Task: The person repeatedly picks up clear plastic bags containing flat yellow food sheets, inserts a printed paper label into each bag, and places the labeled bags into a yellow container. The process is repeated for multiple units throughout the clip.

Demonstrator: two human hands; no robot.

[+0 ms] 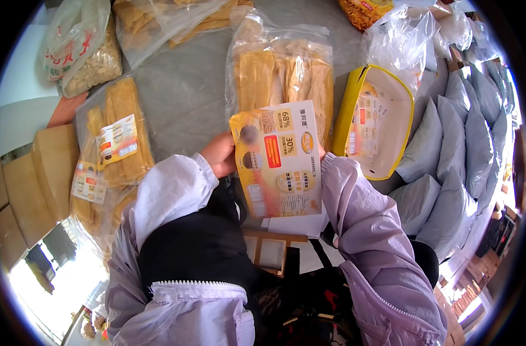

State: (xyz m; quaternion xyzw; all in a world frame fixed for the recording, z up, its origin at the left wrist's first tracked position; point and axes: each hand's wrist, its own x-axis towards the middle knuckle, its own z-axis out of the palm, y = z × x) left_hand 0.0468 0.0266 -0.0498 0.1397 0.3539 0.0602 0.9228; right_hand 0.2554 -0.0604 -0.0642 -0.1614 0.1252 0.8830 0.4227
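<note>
A large printed paper label [278, 160], yellow and white, is held upright between both hands in front of me. My left hand [219, 154] grips its left edge, the fingertips partly hidden behind it. Of my right hand [322, 152] only a small part shows at the label's right edge, between the paper and the sleeve. Just beyond the label lies a clear plastic bag of flat dried yellow sheets [284, 73], its lower end covered by the label. To the right stands a yellow-rimmed open box [386, 160] with similar printed labels [366, 125] inside.
Labelled bags of yellow sheets [124, 129] lie at the left, near cardboard boxes [33, 186]. A bag of pale pieces [92, 65] and another bag of yellow sheets [159, 21] are farther back. Grey stuffed parcels [448, 142] and crumpled clear plastic [401, 39] fill the right.
</note>
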